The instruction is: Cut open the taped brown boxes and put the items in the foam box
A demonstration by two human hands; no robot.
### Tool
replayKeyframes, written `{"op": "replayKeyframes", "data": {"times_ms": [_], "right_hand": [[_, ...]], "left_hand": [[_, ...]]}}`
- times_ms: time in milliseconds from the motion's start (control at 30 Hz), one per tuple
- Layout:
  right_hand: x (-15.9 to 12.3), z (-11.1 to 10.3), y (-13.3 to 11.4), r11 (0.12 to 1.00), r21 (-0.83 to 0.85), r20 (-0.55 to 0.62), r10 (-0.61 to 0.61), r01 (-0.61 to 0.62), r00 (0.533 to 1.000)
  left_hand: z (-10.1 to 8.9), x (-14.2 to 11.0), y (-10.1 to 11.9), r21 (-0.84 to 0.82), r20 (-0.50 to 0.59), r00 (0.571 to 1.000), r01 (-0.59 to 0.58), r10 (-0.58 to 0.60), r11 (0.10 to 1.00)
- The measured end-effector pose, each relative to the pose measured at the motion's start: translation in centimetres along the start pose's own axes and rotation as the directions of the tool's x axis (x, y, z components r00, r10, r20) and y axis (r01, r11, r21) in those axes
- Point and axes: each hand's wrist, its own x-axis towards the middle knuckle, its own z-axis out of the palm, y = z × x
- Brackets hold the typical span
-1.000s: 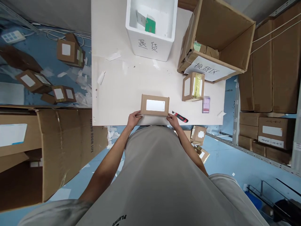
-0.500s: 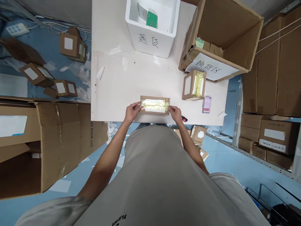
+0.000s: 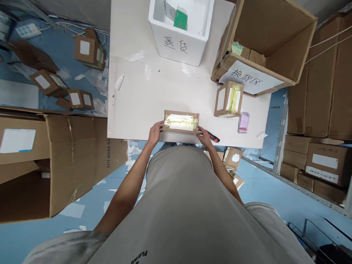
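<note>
A small flat cardboard box (image 3: 181, 128) lies near the front edge of the white table, with shiny clear-yellow tape over a white label on its top. My left hand (image 3: 155, 132) holds its left end, fingertips against the side. At the right end my right hand (image 3: 204, 136) has its fingers on the lower corner, so the box sits between both hands. Just right of that hand is a red and black utility knife (image 3: 213, 137), partly hidden by it. Further right stand a taped cardboard carton (image 3: 220, 99) and a pinkish, blurred-out slip (image 3: 243, 123).
A white foam bin (image 3: 178, 46) with a green box inside stands at the back. Right of it is a large open carton (image 3: 253, 79) with handwriting on its front. Another large carton (image 3: 79, 161) is at left. Several boxes lie on the blue floor; a loaded shelf (image 3: 316, 157) stands right.
Both hands have shifted from the top corners of the box down to its sides. More of the utility knife shows now. The view has moved slightly.
</note>
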Motion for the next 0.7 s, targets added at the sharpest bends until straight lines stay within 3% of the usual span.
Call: {"op": "replayKeyframes", "data": {"times_ms": [100,167,300,433,567,700], "right_hand": [[-0.3,0.7,0.5,1.0,-0.025,0.071,0.021,-0.019,0.997],[-0.4,1.2,0.6,1.0,-0.031,0.08,0.005,-0.003,0.997],[-0.3,1.0,0.0,0.997,0.007,0.039,-0.081,0.08,0.996],[0.3,-0.7,-1.3,0.98,0.074,0.001,-0.183,0.183,0.983],[1.1,-1.5,-2.6,0.992,-0.033,0.012,-0.121,0.121,0.993],[0.9,-0.7,-2.8,0.996,-0.063,0.038,-0.068,0.071,0.997]], "left_hand": [[0.4,-0.2,-1.5,0.011,0.107,0.994,0.013,-0.014,1.0],[0.8,-0.4,-1.9,0.036,0.114,0.993,-0.015,0.011,0.999],[1.1,-0.5,-1.2,0.053,0.067,0.997,-0.04,0.036,0.998],[0.6,-0.2,0.8,0.059,0.064,0.995,-0.079,0.076,0.995],[0.6,0.5,2.5,0.107,-0.039,0.999,-0.017,0.021,0.994],[0.7,1.2,2.5,0.179,-0.119,0.99,0.101,-0.08,0.979]]}}
